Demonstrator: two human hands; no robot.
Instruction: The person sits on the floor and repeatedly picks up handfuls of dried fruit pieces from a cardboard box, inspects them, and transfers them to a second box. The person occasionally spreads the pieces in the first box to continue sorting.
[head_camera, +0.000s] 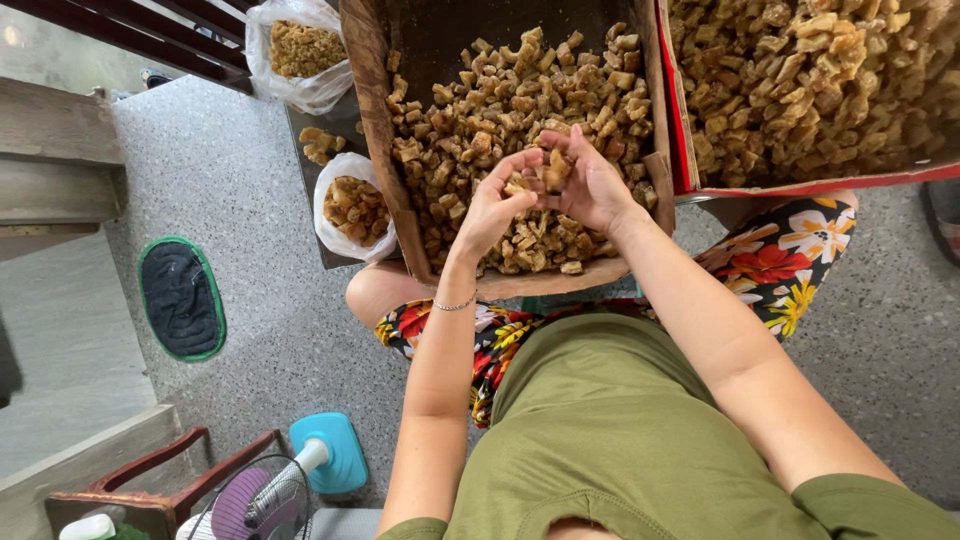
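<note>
Head view: the left hand (497, 205) and right hand (588, 180) meet over a brown cardboard box (378, 120); right fingers (565, 150) curl closed round a golden-brown, knobbly fried chunk (556, 170), its long axis roughly upright in frame, while the left fingers pinch a smaller tan piece (517, 186). That box is heaped with like chunks, as are the red-edged box (680, 120) beside it and two clear plastic bags (352, 205).
</note>
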